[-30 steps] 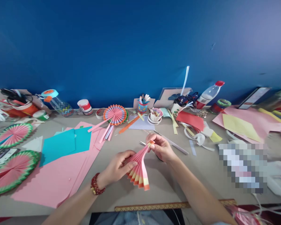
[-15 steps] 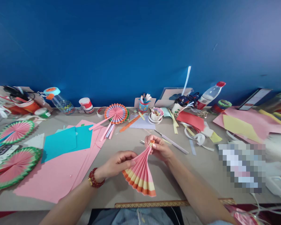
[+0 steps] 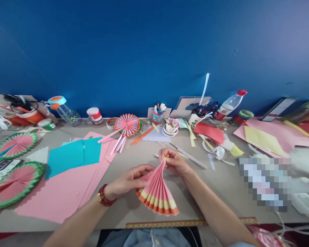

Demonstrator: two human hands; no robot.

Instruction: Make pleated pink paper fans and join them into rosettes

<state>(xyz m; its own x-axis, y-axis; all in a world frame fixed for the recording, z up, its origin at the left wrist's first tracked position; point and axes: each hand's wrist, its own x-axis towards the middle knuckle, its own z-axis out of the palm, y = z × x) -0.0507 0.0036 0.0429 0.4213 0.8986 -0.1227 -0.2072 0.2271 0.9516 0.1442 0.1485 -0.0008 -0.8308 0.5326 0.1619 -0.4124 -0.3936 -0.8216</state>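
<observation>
A pleated paper fan [image 3: 161, 192], pink with yellow and orange bands along its wide edge, is held over the near part of the table. My right hand [image 3: 175, 162] pinches its gathered narrow end, where an orange tip pokes out above the fingers. On the fan's left side, my left hand [image 3: 136, 178] grips the pleats between thumb and fingers; some fingertips are hidden behind the paper. The wide edge hangs spread toward me. Just beyond the right hand lies a craft knife [image 3: 193, 158] with a pale handle.
Pink sheets [image 3: 59, 195] and teal paper [image 3: 67, 156] cover the left, beside round pink-green fans [image 3: 18, 183]. A finished round fan [image 3: 128, 125] lies farther back. Along the blue wall stand a pen cup [image 3: 157, 117] and a plastic bottle [image 3: 228, 107]. A wooden strip [image 3: 167, 224] runs along the front edge.
The fan's pleats have spread wider, its lower right corner swinging out to the right. My left hand has shifted slightly on the pleats; my right hand keeps its pinch.
</observation>
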